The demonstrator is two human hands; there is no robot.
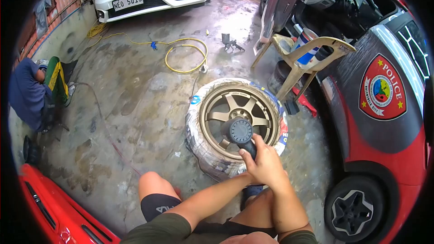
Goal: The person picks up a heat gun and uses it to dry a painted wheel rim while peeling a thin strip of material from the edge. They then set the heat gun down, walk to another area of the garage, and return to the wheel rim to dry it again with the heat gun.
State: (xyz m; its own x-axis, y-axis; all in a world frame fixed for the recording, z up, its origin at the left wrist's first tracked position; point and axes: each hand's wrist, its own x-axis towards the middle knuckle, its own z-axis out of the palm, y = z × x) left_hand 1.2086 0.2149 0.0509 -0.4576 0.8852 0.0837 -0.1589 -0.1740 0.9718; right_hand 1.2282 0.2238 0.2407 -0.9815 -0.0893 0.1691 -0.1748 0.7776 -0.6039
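My right hand is closed round the short handle of a dark blower-like tool, whose round vented end faces up. The tool is over a bronze multi-spoke wheel, which lies flat on a tyre wrapped in printed plastic sheeting. My left forearm reaches in from the lower left, and its wrist meets my right hand. The fingers of my left hand are hidden behind my right hand and wrist, so their grip cannot be made out.
A plastic chair holding a tub stands at the upper right, beside a red and grey police car. A spray gun and yellow hose lie on the floor. A person crouches at left. A white car stands ahead.
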